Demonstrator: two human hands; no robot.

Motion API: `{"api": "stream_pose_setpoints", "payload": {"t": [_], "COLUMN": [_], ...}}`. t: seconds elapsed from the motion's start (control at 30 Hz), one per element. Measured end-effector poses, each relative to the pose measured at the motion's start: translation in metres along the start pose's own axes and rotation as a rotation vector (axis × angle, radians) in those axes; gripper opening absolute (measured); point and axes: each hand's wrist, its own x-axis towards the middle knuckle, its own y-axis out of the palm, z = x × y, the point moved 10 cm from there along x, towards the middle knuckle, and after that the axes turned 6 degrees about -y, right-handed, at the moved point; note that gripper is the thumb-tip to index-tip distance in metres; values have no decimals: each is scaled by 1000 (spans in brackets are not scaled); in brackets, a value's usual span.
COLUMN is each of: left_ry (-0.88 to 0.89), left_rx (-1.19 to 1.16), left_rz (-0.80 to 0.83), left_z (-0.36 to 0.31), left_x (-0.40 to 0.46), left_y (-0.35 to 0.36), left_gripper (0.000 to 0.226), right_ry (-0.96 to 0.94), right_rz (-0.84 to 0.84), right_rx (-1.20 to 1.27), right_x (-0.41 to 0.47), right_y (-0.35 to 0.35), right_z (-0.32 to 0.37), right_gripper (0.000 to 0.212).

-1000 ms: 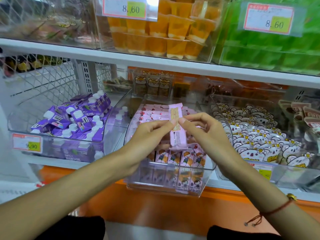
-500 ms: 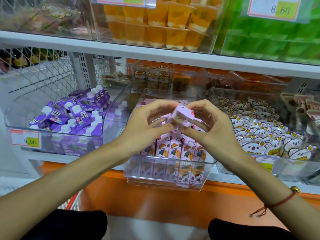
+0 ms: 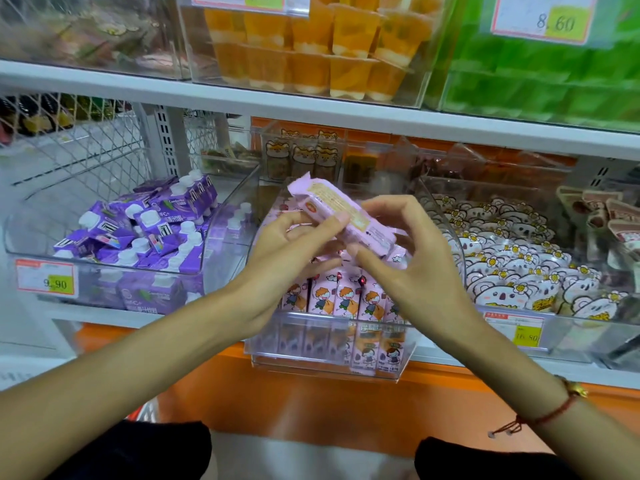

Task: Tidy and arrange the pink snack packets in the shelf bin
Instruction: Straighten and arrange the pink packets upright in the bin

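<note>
Holding one pink snack packet (image 3: 341, 216) above the clear shelf bin (image 3: 329, 344), back side up and tilted, upper end toward the rear left, lower end toward the front right. Head view: left hand (image 3: 287, 258) pinching the packet's middle between thumb and curled fingertips; right hand (image 3: 412, 258) gripping the lower right end, thumb beneath, fingers arched over the top. Both hands closed on the same packet, neither flat nor fully clenched. Below them, more pink snack packets (image 3: 346, 299) standing upright in a row at the bin's front, cartoon figures facing out, others lying behind and partly hidden by the hands. Bin sitting on the middle shelf (image 3: 104, 318), its front overhanging the orange shelf base (image 3: 311, 400). Left of it, a clear bin of purple cartons (image 3: 138, 233) with white caps, a price tag (image 3: 45, 280) reading 9.90 on its front. Right of it, a bin of white bear-print packets (image 3: 512, 268). On the upper shelf, orange jelly cups (image 3: 311, 46) in the centre, green packs (image 3: 540, 84) to the right. Red string bracelet (image 3: 550, 410) on the right wrist.
</note>
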Motion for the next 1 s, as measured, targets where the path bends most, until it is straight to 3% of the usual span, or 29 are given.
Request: {"api": "stream_pose_setpoints", "payload": {"t": [0.1,0.2,0.27,0.37,0.5,0.6,0.73,0.9,1.0], "left_ry": [-7,161,336,442,464,450,529,663,647], "left_rx": [16,259,487,647,659,627,686,927,1028], "left_rz": [-7,-117,-93,29,-9,-150,-239,-300,-296], "left_z": [1,-19,-35,-36,-39,-47,-60,-72,-74], "left_x": [0,-3,-10,-16,-13,-9,-14,-10,15], "left_y": [-2,-13,-2,19,15,-5,-13,-4,5], "left_gripper": [56,72,59,42,38,34,34,34,38], "right_ry": [10,91,131,162,224,186,-9,-116,-111], "right_rz": [-68,-104,-143,-227,-288,-276,-89,445,555], "right_rx": [51,82,121,199,210,0,-278,-743,-844], "right_x": [1,0,-1,-3,-4,-3,-1,-20,-25], "right_y": [-10,-17,-21,-29,-36,-43,-29,27,35], "right_z": [-1,-13,-20,-28,-38,-35,-15,-25,-31], "right_gripper": [27,18,13,10,30,48,40,38,41]}}
